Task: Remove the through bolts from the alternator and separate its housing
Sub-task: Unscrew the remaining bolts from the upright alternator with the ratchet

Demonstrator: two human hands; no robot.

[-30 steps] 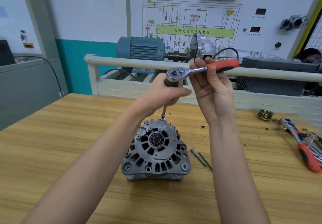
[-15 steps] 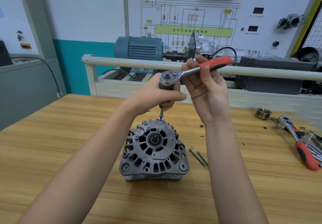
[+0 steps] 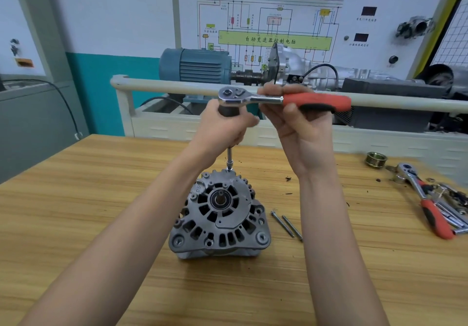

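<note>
The grey alternator (image 3: 219, 218) stands on the wooden table (image 3: 76, 211), its shaft end facing up. A ratchet wrench (image 3: 278, 99) with a red handle sits high above it on a long extension bar (image 3: 230, 158), whose socket rests on a through bolt at the housing's far rim. My left hand (image 3: 222, 129) grips the black upper part of the extension just under the ratchet head. My right hand (image 3: 301, 123) pinches the ratchet's handle where chrome meets red. Two removed through bolts (image 3: 286, 225) lie on the table right of the alternator.
A second red-handled ratchet (image 3: 425, 199) lies at the right among several chrome sockets and bars. A pulley (image 3: 376, 159) sits behind it. A white rail (image 3: 164, 86) and a training rig with a blue motor (image 3: 195, 66) stand behind the table.
The ratchet handle has swung clockwise, from pointing up and right to lying level toward the right. The view has also shifted slightly.
</note>
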